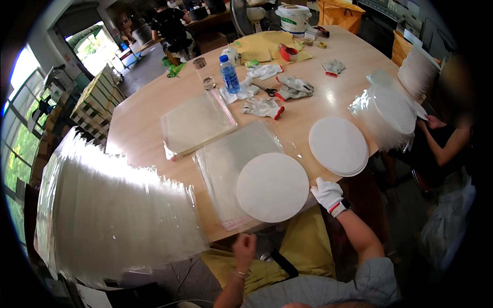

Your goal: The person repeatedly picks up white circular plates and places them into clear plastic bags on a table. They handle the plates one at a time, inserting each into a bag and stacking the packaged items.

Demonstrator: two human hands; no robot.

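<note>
A white round board (272, 188) lies over a stack of clear flat plastic bags (226, 159) at the table's near edge. My right hand (327, 194), in a white knit glove with a red cuff, is closed at the board's right edge and appears to pinch it. Just below the table edge, my bare left hand (244, 249) has its fingers curled in; it is slightly blurred, and whatever it may hold is hidden. Beyond my right hand sits a stack of white round boards (339, 146).
A tall fanned pile of clear bags (118, 210) stands left, another bag stack (199, 123) farther back. Past them are a blue-capped water bottle (229, 76), work gloves (262, 107) and scissors (267, 91). At right, a person (447, 136) handles boards beside bagged discs (393, 113).
</note>
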